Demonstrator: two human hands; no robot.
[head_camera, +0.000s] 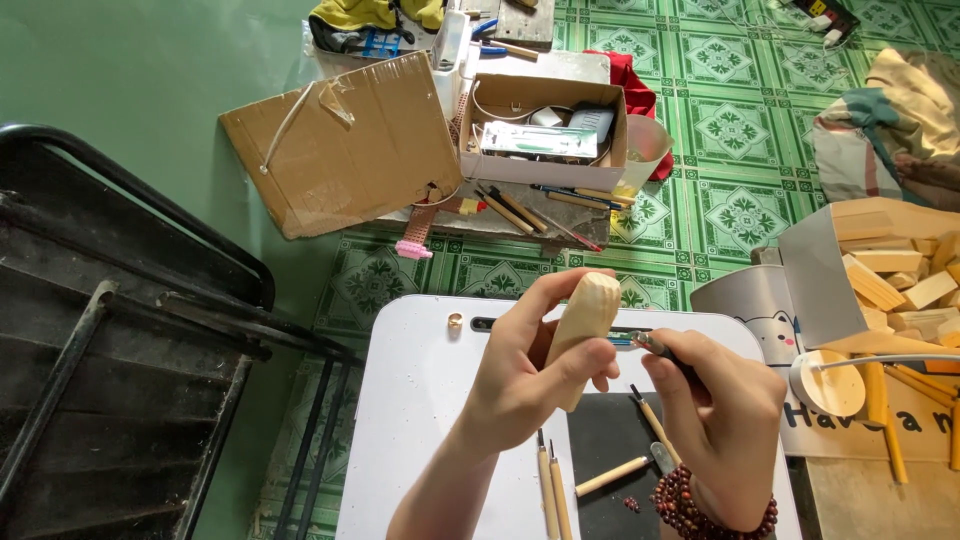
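one wood piece (583, 330) in left hand (525, 370), one carving tool (655, 347) in right hand (722, 425).

The piece of pale wood (583, 325) was a rounded, elongated block, smooth and light tan, with shallow grooves cut across its blunt upper end. It stood tilted, top leaning up and to the right, above the white table (420, 420), clasped around its lower half by the left hand (520, 375). The carving tool (665, 352) was slim, with a dark shaft and a small metal tip; it lay pinched in the right hand (720, 420), its tip pointing left, just beside the wood's right flank.
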